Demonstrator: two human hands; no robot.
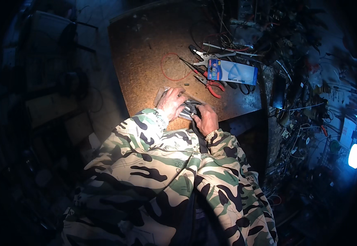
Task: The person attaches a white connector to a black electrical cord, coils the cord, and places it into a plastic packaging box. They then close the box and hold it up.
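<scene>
At frame center, left hand (pixel 172 103) and right hand (pixel 206 119) hold clear packet (pixel 160 94) of black cable (pixel 190 108); red-handled pliers (pixel 213 87) above right.

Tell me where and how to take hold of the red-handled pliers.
Grip the red-handled pliers around both red handles, probably with the right hand, coming from the near right side. The handles are spread and point rightward and toward the person, while the jaws point away to the left. The blue-and-white package lies just beyond.
</scene>
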